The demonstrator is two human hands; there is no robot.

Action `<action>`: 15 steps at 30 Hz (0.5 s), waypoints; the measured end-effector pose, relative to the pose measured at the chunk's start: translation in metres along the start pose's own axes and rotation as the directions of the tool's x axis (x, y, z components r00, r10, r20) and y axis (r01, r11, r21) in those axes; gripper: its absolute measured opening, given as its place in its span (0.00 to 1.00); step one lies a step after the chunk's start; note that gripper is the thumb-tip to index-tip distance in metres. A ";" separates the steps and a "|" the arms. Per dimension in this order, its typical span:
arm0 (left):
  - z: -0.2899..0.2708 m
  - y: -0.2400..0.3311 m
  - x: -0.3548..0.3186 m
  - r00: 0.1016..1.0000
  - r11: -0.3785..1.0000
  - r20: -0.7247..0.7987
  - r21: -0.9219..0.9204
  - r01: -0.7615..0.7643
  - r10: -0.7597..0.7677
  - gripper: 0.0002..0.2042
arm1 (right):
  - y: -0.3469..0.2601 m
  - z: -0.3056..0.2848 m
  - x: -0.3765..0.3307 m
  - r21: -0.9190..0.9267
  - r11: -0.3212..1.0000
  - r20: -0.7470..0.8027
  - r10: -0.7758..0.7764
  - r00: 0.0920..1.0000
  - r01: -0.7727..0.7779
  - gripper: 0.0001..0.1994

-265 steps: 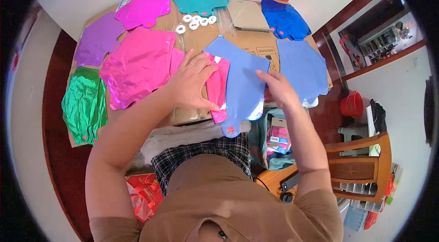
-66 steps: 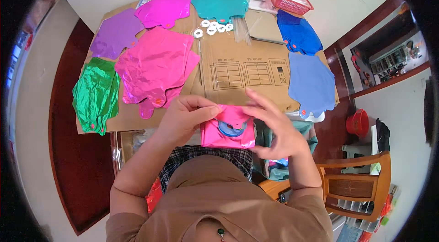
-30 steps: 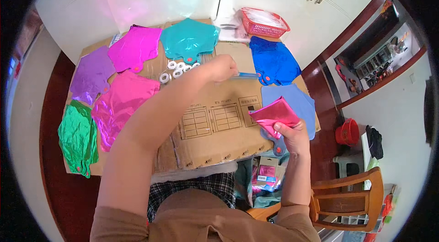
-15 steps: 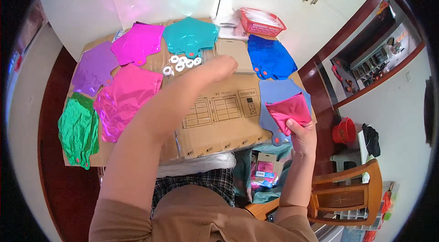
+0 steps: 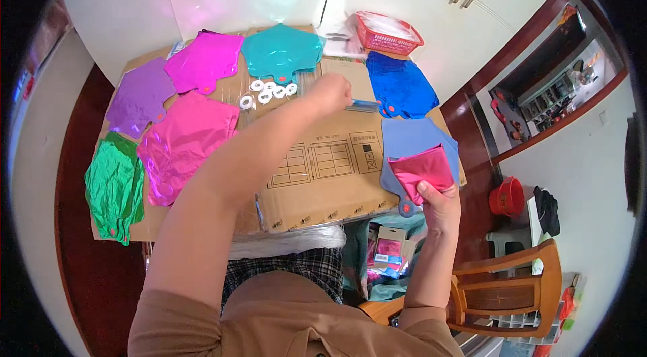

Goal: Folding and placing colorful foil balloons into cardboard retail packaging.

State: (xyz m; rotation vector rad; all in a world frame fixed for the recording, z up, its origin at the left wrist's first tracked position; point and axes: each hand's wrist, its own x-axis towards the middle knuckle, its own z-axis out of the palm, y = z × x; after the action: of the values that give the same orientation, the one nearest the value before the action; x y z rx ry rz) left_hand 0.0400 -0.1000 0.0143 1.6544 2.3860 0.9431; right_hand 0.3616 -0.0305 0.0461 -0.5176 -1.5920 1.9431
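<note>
My left hand (image 5: 330, 93) reaches across the cardboard-covered table with its fingers closed on a thin flat packet (image 5: 364, 106), of which only a bluish edge shows. Just behind it lies a stack of kraft-brown cards (image 5: 345, 70). At the right, my right hand (image 5: 441, 203) grips a folded pink foil balloon (image 5: 426, 171), thumb on top. This folded piece is above a pile of flat grey-blue foil balloons (image 5: 414, 138). Several white ribbon rolls (image 5: 266, 93) lie near my left wrist.
Flat foil balloons lie around the table: green (image 5: 114, 185), pink (image 5: 185, 141), purple (image 5: 140, 96), magenta (image 5: 205, 60), teal (image 5: 282, 50), dark blue (image 5: 402, 84). A red basket (image 5: 387, 43) stands at the back. Below the front edge, a bag (image 5: 357, 259) contains packaged items. A wooden chair (image 5: 509, 289) is at right.
My left hand has lifted slightly off the card stack, with a bluish-edged packet now showing at its fingers. The right hand has shifted slightly down and left with the pink balloon.
</note>
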 end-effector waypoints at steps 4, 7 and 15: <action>-0.018 0.014 0.007 0.971 0.948 0.133 -0.226 0.223 -0.197 0.11 | -0.001 -0.002 0.001 0.036 0.999 -0.010 0.028 1.000 -0.028 0.16; -0.024 0.007 0.009 0.974 0.921 0.138 -0.324 0.217 -0.181 0.11 | -0.003 0.001 0.002 0.067 0.997 -0.011 0.030 0.999 -0.029 0.19; -0.056 0.032 -0.012 0.981 0.986 0.191 -0.165 0.021 0.011 0.09 | -0.013 0.003 0.004 0.114 0.993 0.007 -0.039 0.999 0.037 0.23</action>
State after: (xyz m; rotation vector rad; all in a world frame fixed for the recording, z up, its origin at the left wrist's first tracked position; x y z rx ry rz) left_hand 0.0486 -0.1280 0.0737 1.5991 2.1248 0.9083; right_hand 0.3587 -0.0287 0.0594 -0.4293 -1.4757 1.9966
